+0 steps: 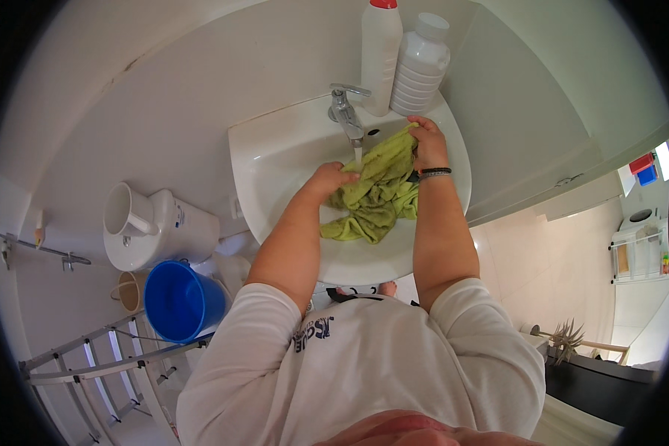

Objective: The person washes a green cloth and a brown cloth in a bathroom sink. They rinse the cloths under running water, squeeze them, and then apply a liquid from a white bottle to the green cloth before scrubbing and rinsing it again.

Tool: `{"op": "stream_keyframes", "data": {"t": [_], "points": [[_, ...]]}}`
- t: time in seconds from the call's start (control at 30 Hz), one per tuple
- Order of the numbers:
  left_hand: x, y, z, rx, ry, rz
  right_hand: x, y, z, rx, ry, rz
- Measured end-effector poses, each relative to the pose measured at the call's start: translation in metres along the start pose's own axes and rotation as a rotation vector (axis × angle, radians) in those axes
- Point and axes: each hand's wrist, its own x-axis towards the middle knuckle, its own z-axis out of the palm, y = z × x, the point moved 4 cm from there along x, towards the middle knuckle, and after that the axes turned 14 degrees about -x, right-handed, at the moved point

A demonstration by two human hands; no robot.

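A wet yellow-green cloth (375, 186) with dark dirty patches is stretched between my hands over the white sink (275, 152). My left hand (330, 181) grips its left side, thumb on top. At the upper right, my right hand (428, 143) pinches a raised corner near the sink's back rim. The cloth's lower folds hang down and lie in the basin. Water runs from the chrome faucet (345, 115) onto the cloth between my hands. A dark band circles my right wrist.
Behind the sink's right rim stand a white bottle with a red cap (380, 59) and a white ribbed jar (421, 65). Left are a toilet tank (182, 227) with a white pitcher (128, 212), a blue bucket (182, 301) and a metal ladder (119, 366). A grey door (543, 111) is at right.
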Motion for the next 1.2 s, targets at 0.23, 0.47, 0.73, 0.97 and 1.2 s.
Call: {"op": "stream_keyframes", "data": {"t": [0.23, 0.47, 0.73, 0.97, 1.2], "points": [[0.011, 0.002, -0.022, -1.139, -0.068, 0.174, -0.019, 0.030, 0.043, -1.367, -0.575, -0.308], [0.017, -0.026, 0.000, -1.274, 0.161, -0.208, -0.034, 0.028, 0.071, -1.133, -0.277, -0.166], [0.008, -0.034, 0.006, -1.101, 0.095, -0.164, -0.099, 0.015, 0.139, -1.238, -0.347, -0.804], [0.018, -0.023, 0.021, -1.157, -0.004, -0.185, -0.048, 0.032, 0.098, -1.283, -0.161, -0.390], [-0.013, 0.002, 0.025, -0.771, 0.252, -0.216, -0.049, 0.034, 0.098, -1.299, -0.144, -0.292]]}}
